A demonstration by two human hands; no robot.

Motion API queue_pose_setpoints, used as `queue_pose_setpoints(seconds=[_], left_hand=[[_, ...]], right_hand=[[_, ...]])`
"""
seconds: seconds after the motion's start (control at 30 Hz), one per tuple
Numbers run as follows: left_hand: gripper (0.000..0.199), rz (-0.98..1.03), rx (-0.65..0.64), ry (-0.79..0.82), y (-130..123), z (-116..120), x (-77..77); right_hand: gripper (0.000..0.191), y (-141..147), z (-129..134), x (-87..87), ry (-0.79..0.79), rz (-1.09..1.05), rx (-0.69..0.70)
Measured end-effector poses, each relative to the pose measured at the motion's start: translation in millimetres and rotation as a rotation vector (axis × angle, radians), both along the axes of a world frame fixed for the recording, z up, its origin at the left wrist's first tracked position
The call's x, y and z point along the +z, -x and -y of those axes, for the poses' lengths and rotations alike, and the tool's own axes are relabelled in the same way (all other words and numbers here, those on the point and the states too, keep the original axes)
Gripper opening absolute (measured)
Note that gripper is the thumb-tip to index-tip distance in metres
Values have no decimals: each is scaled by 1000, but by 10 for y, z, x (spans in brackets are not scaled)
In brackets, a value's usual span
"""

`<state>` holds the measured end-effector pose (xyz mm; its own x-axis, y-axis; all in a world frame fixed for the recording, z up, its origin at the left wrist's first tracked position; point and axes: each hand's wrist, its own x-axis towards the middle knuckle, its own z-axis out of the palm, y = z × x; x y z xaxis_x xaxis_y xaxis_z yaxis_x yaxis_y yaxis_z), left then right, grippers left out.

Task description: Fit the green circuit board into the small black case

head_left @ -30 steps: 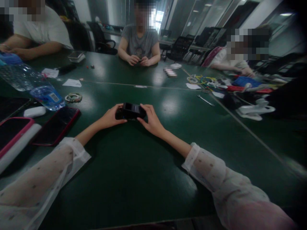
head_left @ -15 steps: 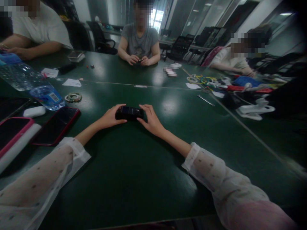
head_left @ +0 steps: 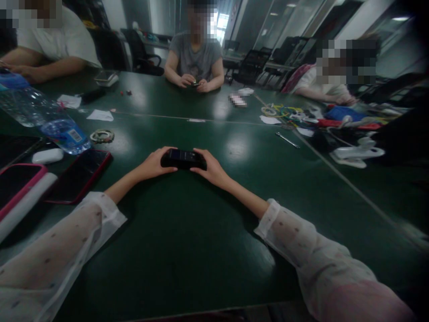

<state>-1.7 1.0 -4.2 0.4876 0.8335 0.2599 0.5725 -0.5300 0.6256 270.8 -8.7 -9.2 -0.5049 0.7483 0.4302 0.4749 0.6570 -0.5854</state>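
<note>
A small black device with a screen [head_left: 183, 159] rests on or just above the dark green table [head_left: 187, 232]; its exact kind is unclear. My left hand [head_left: 154, 163] grips its left end, thumb at the near side and fingers at the far side. At the right end my right hand [head_left: 213, 167] holds it the same way. Faint lit marks show on the screen. To the left of my left hand lie a phone in a red case [head_left: 80, 176] and a beaded bracelet [head_left: 102, 136].
A large water bottle [head_left: 63, 129] lies on its side at left, near a white earbud case [head_left: 48, 155] and a pink-cased phone [head_left: 20, 185]. A wrench [head_left: 287, 140], tangled cables [head_left: 284, 112] and a white clamp-like object [head_left: 358, 152] are at right. Three people sit around the table.
My right hand has closed in around the device's right end, its fingers less spread than before. My left hand stays put. The person opposite has shifted their hands slightly.
</note>
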Motion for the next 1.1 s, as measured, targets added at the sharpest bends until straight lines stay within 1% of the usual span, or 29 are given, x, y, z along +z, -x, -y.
queue_pose_setpoints(seconds=[0.27,0.4,0.5,0.73,0.93,1.03,1.1], left_hand=[[74,-12,15,35,0,13,18],[76,-28,61,48,-13,17,27],[73,-28,70,58,-19,15,28],[70,-7,75,35,-14,-5,-3],[68,19,68,49,-5,-16,-45],[65,38,32,54,-1,-12,-41],[64,43,9,49,0,-5,-20]], right_hand=[[56,-3,-14,-19,3,-16,-14],[55,-6,-9,-14,6,-46,-37],[55,-6,-5,-10,3,-55,-43],[54,-2,1,-6,12,-72,-54],[54,8,24,13,-49,-140,-65],[54,12,55,39,-93,-200,-133],[55,10,65,47,-130,-240,-227]])
